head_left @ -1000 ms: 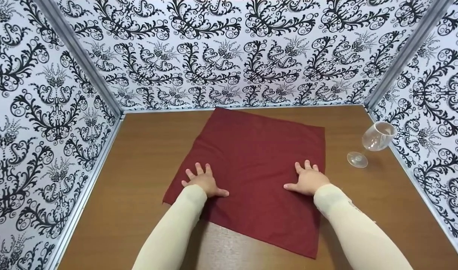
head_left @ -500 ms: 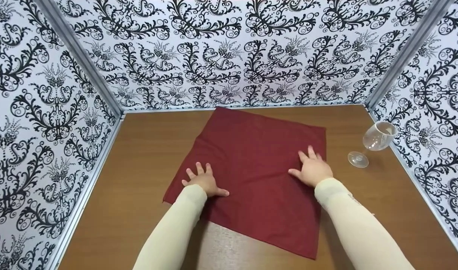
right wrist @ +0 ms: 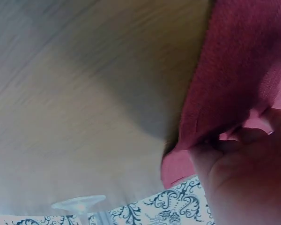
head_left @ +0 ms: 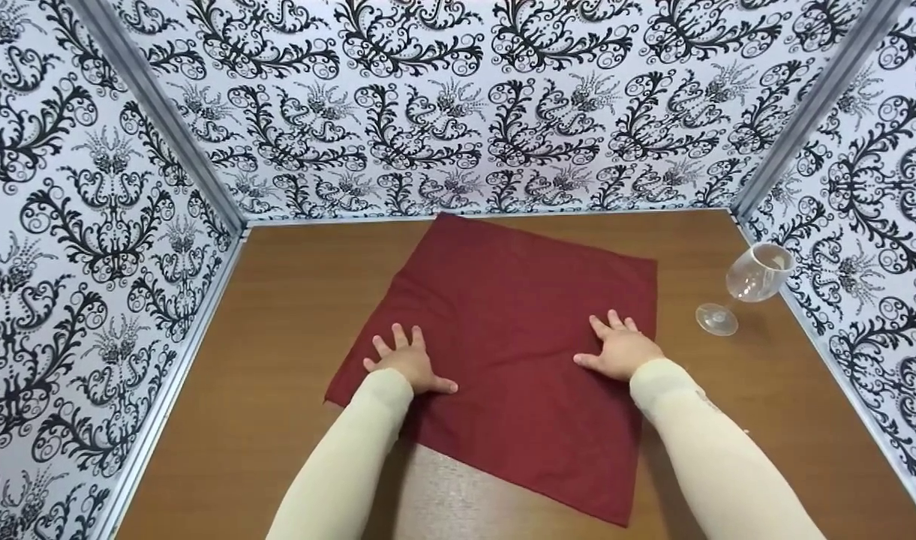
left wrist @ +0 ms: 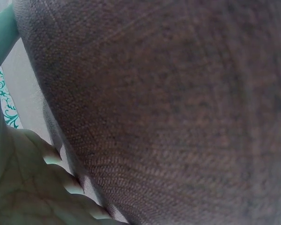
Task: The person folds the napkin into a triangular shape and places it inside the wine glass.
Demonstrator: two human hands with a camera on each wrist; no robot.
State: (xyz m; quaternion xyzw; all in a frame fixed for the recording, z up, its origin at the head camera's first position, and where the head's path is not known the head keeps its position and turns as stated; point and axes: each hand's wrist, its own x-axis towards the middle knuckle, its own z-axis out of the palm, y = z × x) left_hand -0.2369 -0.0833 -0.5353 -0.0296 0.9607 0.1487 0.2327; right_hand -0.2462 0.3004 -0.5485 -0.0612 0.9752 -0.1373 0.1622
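Observation:
A dark red cloth (head_left: 518, 292) lies spread on the wooden table, slightly rumpled between the hands. On its left part rests my left hand (head_left: 410, 367), fingers spread and thumb pointing right. My right hand (head_left: 621, 352) touches the cloth near its right edge, fingers extended forward and thumb out to the left. In the left wrist view the cloth (left wrist: 154, 108) fills most of the picture, with the left palm (left wrist: 33, 187) at the lower left. The right wrist view has the right hand (right wrist: 248, 173) against the cloth's edge (right wrist: 225, 79); its fingertips are partly hidden.
A clear wine glass (head_left: 758, 274) stands at the right, beyond the cloth's right edge and near the patterned side wall (head_left: 878, 247). Patterned panels also close off the back (head_left: 465, 112) and left (head_left: 75, 225). Bare wooden tabletop (head_left: 277, 315) shows around the cloth.
My right hand slid forward across the cloth, then came partly back. The cloth's right corner shifted slightly right and its front corner slightly nearer. My left hand stayed in place.

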